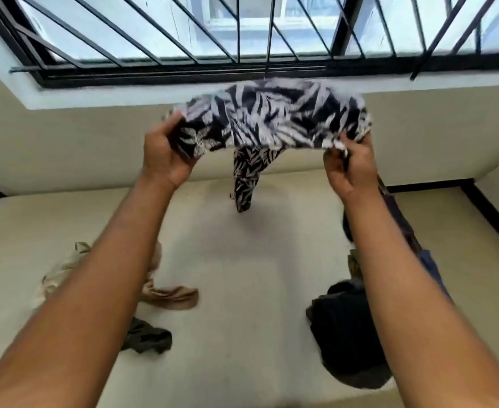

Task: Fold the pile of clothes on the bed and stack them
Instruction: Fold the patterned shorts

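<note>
Both arms reach up from the bottom corners of the frame toward its centre, where a black-and-white leaf-print garment (272, 119) is held in the air, stretched across the upper middle of the frame in front of the lower edge of a barred window (242, 33). The left hand (167, 153), left of centre, grips the left end of the garment, with the thumb on top of the fabric and the fingers curled beneath it. The right hand (350, 164), right of centre, pinches the right end, the cloth bunched between thumb and fingers. The garment is blurred along its upper edge; a narrower part of it hangs down from the middle, its tip above the pale bed (248, 290) and not touching it. The bed fills the lower half of the frame. On it, at lower left, lies a cream and tan heap of clothes (168, 295), partly hidden behind the left forearm, and just below it a crumpled dark olive piece (148, 338). At lower right sits a dark pile of clothes (348, 328), black and navy, running up along the right forearm, which covers part of it. A cream wall (65, 142) stands behind the bed under the white window ledge.
</note>
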A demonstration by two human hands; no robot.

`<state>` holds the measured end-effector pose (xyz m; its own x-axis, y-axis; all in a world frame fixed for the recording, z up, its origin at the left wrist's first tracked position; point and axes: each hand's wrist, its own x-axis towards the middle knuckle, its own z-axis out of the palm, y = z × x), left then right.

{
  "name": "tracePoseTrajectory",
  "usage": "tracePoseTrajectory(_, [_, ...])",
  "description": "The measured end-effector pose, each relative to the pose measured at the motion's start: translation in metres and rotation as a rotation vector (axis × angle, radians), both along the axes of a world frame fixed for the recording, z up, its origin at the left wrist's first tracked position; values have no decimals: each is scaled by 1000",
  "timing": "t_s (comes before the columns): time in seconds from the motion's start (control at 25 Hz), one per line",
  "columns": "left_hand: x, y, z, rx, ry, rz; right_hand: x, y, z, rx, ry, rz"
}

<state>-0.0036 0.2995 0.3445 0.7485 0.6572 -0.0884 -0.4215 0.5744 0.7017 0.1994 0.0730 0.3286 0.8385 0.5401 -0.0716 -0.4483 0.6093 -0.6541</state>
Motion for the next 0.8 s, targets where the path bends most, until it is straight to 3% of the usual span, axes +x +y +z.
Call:
tracePoseTrajectory(0.12, [-48, -34, -104, -70, 299, -31, -59, -43, -97, -217, 194, -30])
tracePoseTrajectory(0.28, [-132, -87, -226, -160, 984, 93, -144, -96, -225, -745, 542, -95])
tracePoseTrajectory(0.36, [-176, -115, -269, -223, 1161, 33, -187, -118, -273, -946, 686, -96])
tracePoseTrajectory(0.44, [-211, -141, -303, -286, 1242, -15, -230, -130, -305, -1002, 753, -76])
tracePoseTrajectory(0.64, [-238, -181, -325, -131, 1244, -11, -308, -122, -313, -1325, 384, 102])
tracePoseTrajectory(0.8, [-222, -202, -297, 239, 1151, -177, -337, -68, -271, -1164, -35, 278])
